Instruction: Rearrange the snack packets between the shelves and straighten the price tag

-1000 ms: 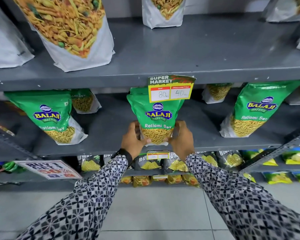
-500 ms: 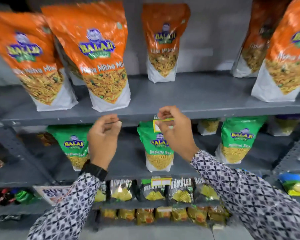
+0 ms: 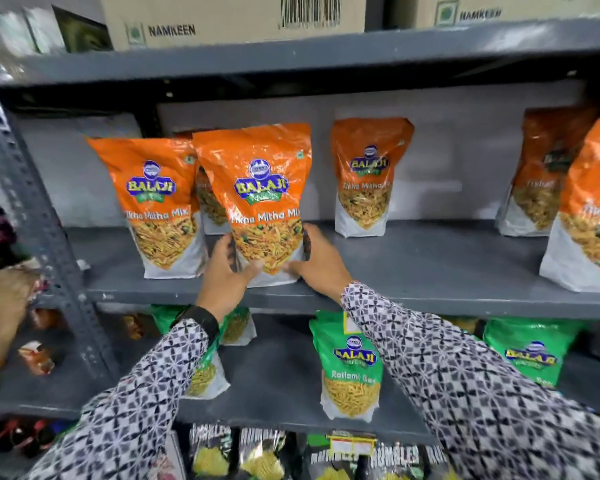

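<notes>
An orange Tikha Mitha Mix packet [image 3: 262, 199] stands upright at the front of the grey upper shelf [image 3: 430, 271]. My left hand [image 3: 227, 275] grips its lower left side and my right hand [image 3: 317, 261] grips its lower right side. A second orange packet [image 3: 153, 206] stands just left of it, touching, and a third [image 3: 368, 174] stands farther back to the right. One shelf down, a green Ratlami Sev packet [image 3: 352, 368] stands upright. The yellow price tag [image 3: 349, 323] above it is mostly hidden behind my right sleeve.
More orange packets [image 3: 582, 216] stand at the right end of the upper shelf. Namkeen cartons [image 3: 236, 19] sit on the top shelf. A grey perforated upright [image 3: 39, 209] runs down the left. Another person's hand [image 3: 4, 306] shows at the far left. Dark snack packets [image 3: 257, 452] fill the lowest shelf.
The view has tilted up from the green-packet shelf. My hands left the green packet, went to the price tag, and now both hold the orange packet one shelf higher.
</notes>
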Tool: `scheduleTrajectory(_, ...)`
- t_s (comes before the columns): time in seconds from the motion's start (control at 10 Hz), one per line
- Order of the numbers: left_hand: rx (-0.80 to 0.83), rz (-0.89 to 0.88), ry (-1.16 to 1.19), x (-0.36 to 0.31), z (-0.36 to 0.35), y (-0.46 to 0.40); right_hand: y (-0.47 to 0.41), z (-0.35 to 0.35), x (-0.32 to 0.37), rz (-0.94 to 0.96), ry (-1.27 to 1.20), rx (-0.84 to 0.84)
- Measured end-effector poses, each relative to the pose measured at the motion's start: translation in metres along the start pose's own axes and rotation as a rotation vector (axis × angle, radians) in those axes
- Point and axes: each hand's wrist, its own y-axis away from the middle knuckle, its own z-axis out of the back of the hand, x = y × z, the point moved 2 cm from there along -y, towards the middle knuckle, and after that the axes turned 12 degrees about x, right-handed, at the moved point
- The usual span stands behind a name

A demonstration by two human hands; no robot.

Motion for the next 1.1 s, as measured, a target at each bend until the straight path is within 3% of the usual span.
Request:
scheduleTrajectory(0.6,0.186,-0.121,0.037,-0.028,-0.126,-0.027,0.077,0.114,-0.062,-0.073,0.038,-0.211)
scheduleTrajectory(1.1,0.166,-0.09,-0.02,-0.04,-0.135,-0.019,0.084,0.118,-0.063,-0.085,0.047,-0.248)
